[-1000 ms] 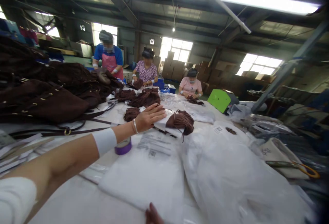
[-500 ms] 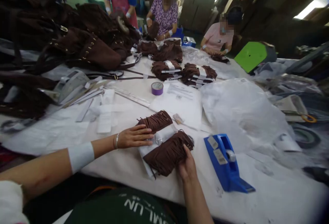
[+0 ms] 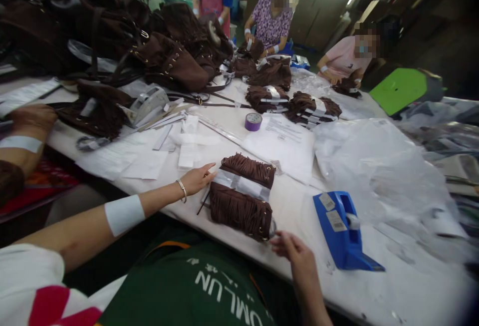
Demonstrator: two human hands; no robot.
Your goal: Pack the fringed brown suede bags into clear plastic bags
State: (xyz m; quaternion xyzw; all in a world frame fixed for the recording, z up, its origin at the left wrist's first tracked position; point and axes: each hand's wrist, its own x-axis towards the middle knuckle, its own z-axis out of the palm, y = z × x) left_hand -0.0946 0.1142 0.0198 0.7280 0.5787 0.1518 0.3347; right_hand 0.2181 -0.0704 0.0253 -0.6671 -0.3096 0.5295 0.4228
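Observation:
A brown fringed bundle point(image 3: 241, 211), apparently a folded bag, lies on the white table in front of me, with a pale band point(image 3: 243, 185) around its middle. Gold rings show along its right end. My left hand point(image 3: 198, 180) is at the bundle's left edge, fingers stretched out and open. Close to the bundle's lower right corner, my right hand point(image 3: 294, 250) has its fingers curled together in a pinch. A bit of clear plastic shows by those fingertips; whether they grip it is unclear. To the right stands a blue tape dispenser point(image 3: 342, 231).
A purple tape roll point(image 3: 253, 122) and printed white sheets point(image 3: 288, 141) lie beyond the bundle. Brown bags point(image 3: 175, 61) are heaped at the left. Clear plastic point(image 3: 374, 166) spreads on the right. Another person's hand point(image 3: 33, 119) is at far left; several people work opposite.
The bundle has turned and now lies squarer to me, its band exposed. My left hand has slid off its top to the left edge; my right hand has drawn back from its right end.

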